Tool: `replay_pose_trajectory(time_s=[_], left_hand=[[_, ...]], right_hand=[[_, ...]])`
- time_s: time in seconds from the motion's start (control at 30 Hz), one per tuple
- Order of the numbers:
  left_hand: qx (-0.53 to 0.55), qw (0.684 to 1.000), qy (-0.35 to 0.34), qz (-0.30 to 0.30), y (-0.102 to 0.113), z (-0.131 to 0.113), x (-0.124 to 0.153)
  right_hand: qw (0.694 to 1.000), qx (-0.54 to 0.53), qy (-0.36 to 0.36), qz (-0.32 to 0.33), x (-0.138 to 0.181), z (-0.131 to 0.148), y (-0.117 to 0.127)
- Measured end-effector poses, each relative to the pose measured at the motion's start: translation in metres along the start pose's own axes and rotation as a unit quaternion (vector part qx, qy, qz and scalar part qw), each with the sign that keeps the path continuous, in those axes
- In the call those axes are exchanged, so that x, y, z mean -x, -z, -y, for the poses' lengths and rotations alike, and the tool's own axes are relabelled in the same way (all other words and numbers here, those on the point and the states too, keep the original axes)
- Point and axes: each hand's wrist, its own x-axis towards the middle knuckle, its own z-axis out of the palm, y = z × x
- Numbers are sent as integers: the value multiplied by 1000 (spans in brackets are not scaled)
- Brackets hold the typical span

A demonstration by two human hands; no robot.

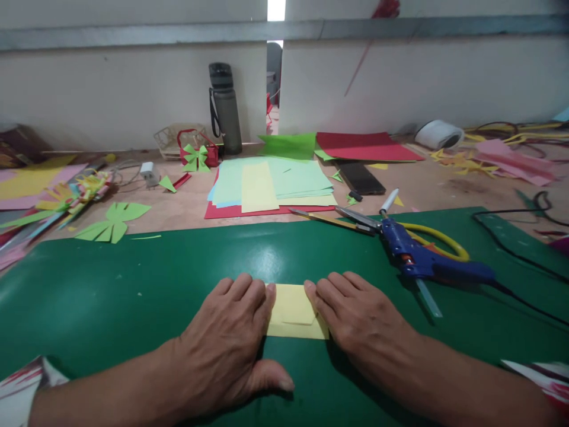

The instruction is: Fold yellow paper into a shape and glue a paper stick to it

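Observation:
A folded piece of pale yellow paper (295, 305) lies on the green mat (178, 261), its upper layer turned down over the lower one. My left hand (229, 332) is at the paper's left end, fingers curled onto its upper corner, with the thumb stretched away over the mat. At the opposite end, the curled fingers of my right hand (362, 314) press the upper right corner. Both hands cover the paper's ends, and the undersides of the fingers are hidden.
To the right lie a blue glue gun (427, 258) with its cord, yellow-handled scissors (457, 252) and a yellow pencil-like tool (331, 221). Behind the mat are stacked coloured papers (302, 178), a phone (359, 178) and a bottle (227, 112). Green paper cutouts (113, 222) lie left.

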Motion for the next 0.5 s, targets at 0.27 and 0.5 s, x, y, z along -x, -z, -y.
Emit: replay_pose_trajectory(time_s=[0.27, 0.5], left_hand=[[-34, 998, 28, -42, -4, 1, 15], [-13, 998, 47, -27, -4, 0, 18]], right_hand=[[1000, 5, -5, -21, 7, -4, 2], [998, 11, 17, -53, 9, -8, 2]])
